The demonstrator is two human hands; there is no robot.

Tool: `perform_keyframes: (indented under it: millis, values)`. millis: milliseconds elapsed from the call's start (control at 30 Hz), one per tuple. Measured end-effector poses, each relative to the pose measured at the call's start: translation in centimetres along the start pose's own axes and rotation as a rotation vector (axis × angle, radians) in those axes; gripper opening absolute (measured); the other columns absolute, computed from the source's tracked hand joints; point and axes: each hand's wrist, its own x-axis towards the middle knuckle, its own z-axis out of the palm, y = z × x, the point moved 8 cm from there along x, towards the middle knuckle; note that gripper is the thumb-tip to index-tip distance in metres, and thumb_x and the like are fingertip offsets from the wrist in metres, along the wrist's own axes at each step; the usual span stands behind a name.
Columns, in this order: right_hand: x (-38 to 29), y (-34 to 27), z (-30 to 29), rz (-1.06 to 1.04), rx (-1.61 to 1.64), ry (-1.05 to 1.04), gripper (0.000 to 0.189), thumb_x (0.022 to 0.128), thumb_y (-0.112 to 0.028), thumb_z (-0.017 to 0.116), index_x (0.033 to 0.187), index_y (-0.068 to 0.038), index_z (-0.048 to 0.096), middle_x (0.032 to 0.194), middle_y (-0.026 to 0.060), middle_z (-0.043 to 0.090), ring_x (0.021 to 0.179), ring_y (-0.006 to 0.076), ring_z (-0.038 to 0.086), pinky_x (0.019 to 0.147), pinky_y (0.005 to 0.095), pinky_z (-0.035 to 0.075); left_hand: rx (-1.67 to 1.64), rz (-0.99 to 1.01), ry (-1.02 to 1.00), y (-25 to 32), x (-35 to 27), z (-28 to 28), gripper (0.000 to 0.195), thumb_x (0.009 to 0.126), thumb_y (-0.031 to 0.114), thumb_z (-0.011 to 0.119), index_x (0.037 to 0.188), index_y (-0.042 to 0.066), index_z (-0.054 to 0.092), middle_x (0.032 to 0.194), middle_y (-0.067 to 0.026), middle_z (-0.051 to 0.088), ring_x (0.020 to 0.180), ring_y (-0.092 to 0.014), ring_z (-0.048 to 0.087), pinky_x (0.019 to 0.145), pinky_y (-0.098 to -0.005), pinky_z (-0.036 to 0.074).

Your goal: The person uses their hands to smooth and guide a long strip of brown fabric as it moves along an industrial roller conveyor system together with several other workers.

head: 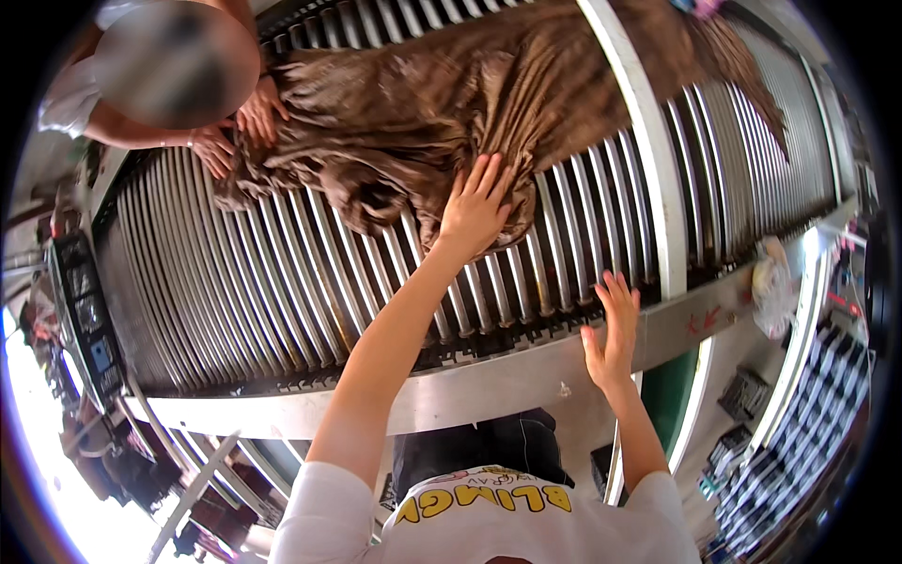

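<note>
A large brown hide, wet-looking and wrinkled (394, 99), lies across the metal rollers of a conveyor (303, 282). My left hand (476, 208) rests palm down on its bunched near edge, fingers spread and pointing away from me. My right hand (614, 328) is raised by the conveyor's near side rail, fingers apart, touching no part of the hide. Left of my hand the hide is folded into loose, crumpled loops. Towards the upper right it lies flatter, passes under a white crossbar and ends in a ragged point.
Across the conveyor at upper left, a co-worker's two hands (236, 134) touch the hide's left end. A white metal crossbar (645, 134) spans the rollers. The metal side rail (479, 395) runs before me. A clear plastic bag (771, 292) hangs at its right part.
</note>
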Motion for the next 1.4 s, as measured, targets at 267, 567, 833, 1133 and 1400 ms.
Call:
perform_keyframes:
  millis: [267, 567, 833, 1133, 1400]
  values:
    - [2.0, -0.9, 3.6, 0.027, 0.295, -0.047, 0.054, 0.092, -0.025, 0.062, 0.138, -0.001, 0.044, 0.149, 0.0175, 0.037, 0.139, 0.0354, 0.034, 0.113, 0.0440, 0.028, -0.337, 0.124, -0.321, 5.7, -13.1, 1.2, 0.055, 0.096, 0.038, 0.054, 0.145, 0.015, 0.043, 0.157, -0.0140, 0.024, 0.145, -0.033, 0.022, 0.114, -0.0545, 0.024]
    - [4.2, -5.1, 6.8, 0.433, 2.335, -0.128, 0.086, 0.095, -0.066, 0.030, 0.152, -0.002, 0.017, 0.158, 0.0193, 0.018, 0.148, 0.0302, 0.014, 0.119, 0.0491, 0.015, -1.741, -0.713, 0.041, -3.6, -23.6, -2.7, 0.061, 0.104, 0.042, 0.034, 0.147, -0.001, 0.032, 0.114, -0.0139, 0.068, 0.131, -0.028, 0.048, 0.115, -0.0437, 0.025]
    - [4.7, -8.1, 8.4, 0.415, 2.428, -0.152, 0.093, 0.088, -0.075, 0.035, 0.154, -0.011, 0.017, 0.158, 0.0204, 0.017, 0.147, 0.0313, 0.013, 0.118, 0.0545, 0.012, -1.598, -0.771, 0.207, -4.3, -29.0, -4.6, 0.069, 0.093, 0.011, 0.062, 0.151, 0.004, 0.025, 0.144, -0.0180, 0.045, 0.134, -0.026, 0.044, 0.110, -0.0364, 0.033]
    - [5.7, -0.2, 7.2, 0.322, 1.122, 0.078, 0.044, 0.096, -0.037, 0.058, 0.117, 0.001, 0.061, 0.138, 0.0172, 0.051, 0.124, 0.0248, 0.053, 0.104, 0.0396, 0.041, -1.019, -0.789, 0.457, -6.1, -33.2, -8.4, 0.038, 0.082, -0.013, 0.043, 0.112, -0.004, 0.064, 0.105, -0.0129, 0.070, 0.096, -0.018, 0.066, 0.089, -0.0301, 0.048]
    - [9.3, -1.2, 5.9, 0.265, 0.695, -0.050, 0.042, 0.094, -0.014, 0.063, 0.129, -0.001, 0.046, 0.126, 0.0146, 0.053, 0.116, 0.0235, 0.056, 0.095, 0.0312, 0.047, -0.997, -0.783, 0.509, -7.9, -35.9, -9.7, 0.034, 0.087, -0.014, 0.042, 0.115, -0.008, 0.060, 0.114, -0.0165, 0.066, 0.113, -0.022, 0.061, 0.104, -0.0348, 0.043]
